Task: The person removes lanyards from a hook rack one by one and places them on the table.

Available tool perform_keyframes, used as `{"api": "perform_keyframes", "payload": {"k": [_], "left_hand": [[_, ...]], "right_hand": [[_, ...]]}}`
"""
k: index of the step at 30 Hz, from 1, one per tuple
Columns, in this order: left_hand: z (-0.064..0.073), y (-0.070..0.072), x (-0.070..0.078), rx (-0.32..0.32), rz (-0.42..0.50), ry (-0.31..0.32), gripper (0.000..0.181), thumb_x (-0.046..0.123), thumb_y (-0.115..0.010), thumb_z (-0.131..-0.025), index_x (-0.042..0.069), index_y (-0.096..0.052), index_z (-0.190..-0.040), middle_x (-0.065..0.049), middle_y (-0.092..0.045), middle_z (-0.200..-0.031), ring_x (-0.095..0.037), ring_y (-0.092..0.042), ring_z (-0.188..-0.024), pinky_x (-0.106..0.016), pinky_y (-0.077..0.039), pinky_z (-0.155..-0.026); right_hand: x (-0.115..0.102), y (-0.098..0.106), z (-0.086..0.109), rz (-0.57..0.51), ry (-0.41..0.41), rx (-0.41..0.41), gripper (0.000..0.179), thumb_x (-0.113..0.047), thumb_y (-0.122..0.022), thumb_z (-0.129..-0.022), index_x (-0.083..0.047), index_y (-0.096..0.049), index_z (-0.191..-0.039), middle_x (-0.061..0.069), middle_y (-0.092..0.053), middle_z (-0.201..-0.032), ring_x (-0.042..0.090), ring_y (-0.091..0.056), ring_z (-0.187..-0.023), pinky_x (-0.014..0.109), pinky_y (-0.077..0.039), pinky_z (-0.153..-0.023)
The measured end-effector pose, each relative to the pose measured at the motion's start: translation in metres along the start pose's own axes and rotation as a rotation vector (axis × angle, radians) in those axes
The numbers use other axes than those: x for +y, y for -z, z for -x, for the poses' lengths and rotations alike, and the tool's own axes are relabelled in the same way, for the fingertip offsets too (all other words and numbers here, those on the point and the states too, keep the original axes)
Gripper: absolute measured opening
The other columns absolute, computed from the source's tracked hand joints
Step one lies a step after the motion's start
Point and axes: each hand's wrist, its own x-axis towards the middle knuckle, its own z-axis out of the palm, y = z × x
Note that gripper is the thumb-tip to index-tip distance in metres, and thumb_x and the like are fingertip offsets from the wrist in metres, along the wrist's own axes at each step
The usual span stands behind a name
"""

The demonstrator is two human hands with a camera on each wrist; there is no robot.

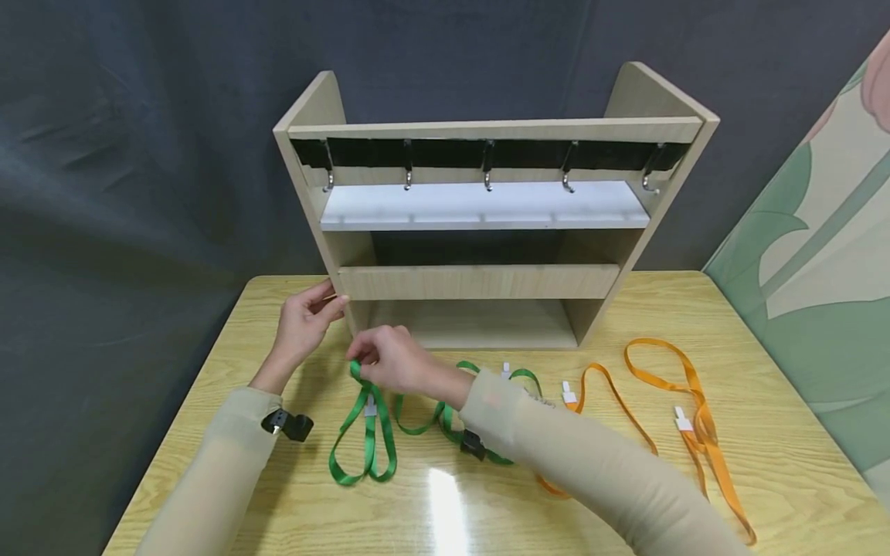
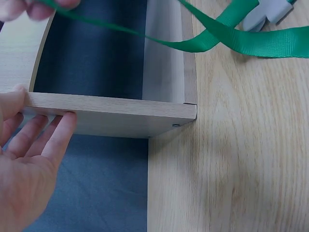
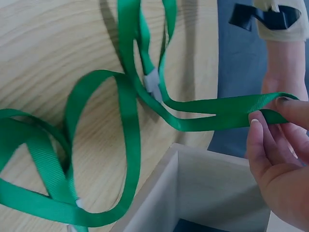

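Note:
My right hand pinches a green lanyard near one end of its loop, between thumb and fingers. From there the strap hangs in front of the wooden rack's lower left corner, and its lower loops reach down over the table. A pale plastic clip shows on it. At the left, my left hand holds the side panel of the rack, thumb at the front edge and fingers against the outer face. A second green lanyard lies on the table, partly hidden under my right forearm in the head view.
The rack stands at the back of the wooden table. Several metal hooks hang from its black upper strip, above a white shelf. Two orange lanyards lie to the right, one partly behind my sleeve.

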Motion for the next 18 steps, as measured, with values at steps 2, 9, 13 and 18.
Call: {"api": "perform_keyframes", "payload": {"k": [2,9,13,18], "left_hand": [[0.0,0.0,0.001,0.001,-0.001,0.002,0.038,0.001,-0.062,-0.092,-0.008,-0.055,-0.129,-0.025,-0.058,-0.122,-0.037,-0.06,-0.104,-0.046,-0.052,-0.079],[0.0,0.0,0.003,0.009,-0.015,0.016,0.038,0.001,-0.062,-0.092,-0.007,-0.055,-0.129,-0.025,-0.058,-0.123,-0.038,-0.059,-0.104,-0.031,-0.054,-0.077],[0.0,0.0,0.002,0.01,-0.018,0.015,0.038,0.001,-0.062,-0.092,-0.007,-0.055,-0.129,-0.025,-0.058,-0.122,-0.037,-0.06,-0.104,-0.028,-0.054,-0.076],[0.001,-0.001,0.002,0.009,-0.027,0.011,0.038,0.001,-0.062,-0.092,-0.007,-0.055,-0.129,-0.025,-0.058,-0.122,-0.037,-0.06,-0.103,-0.028,-0.054,-0.076]], "right_hand": [[0.0,-0.002,0.005,0.039,0.022,-0.026,0.015,-0.001,-0.068,-0.085,-0.011,-0.071,-0.097,-0.009,-0.067,-0.086,-0.001,-0.059,-0.077,0.014,-0.048,-0.074],[0.0,-0.011,0.02,0.106,0.066,-0.137,0.015,-0.002,-0.066,-0.087,-0.01,-0.069,-0.098,-0.009,-0.065,-0.086,-0.003,-0.056,-0.075,0.012,-0.047,-0.067],[0.003,-0.018,0.024,0.139,0.087,-0.199,0.011,-0.004,-0.067,-0.087,-0.011,-0.068,-0.096,-0.007,-0.065,-0.084,-0.003,-0.055,-0.073,0.011,-0.046,-0.064],[0.009,-0.028,0.031,0.184,0.105,-0.255,0.011,-0.005,-0.069,-0.086,-0.009,-0.069,-0.095,-0.006,-0.065,-0.085,-0.001,-0.057,-0.074,0.009,-0.046,-0.064]]}}
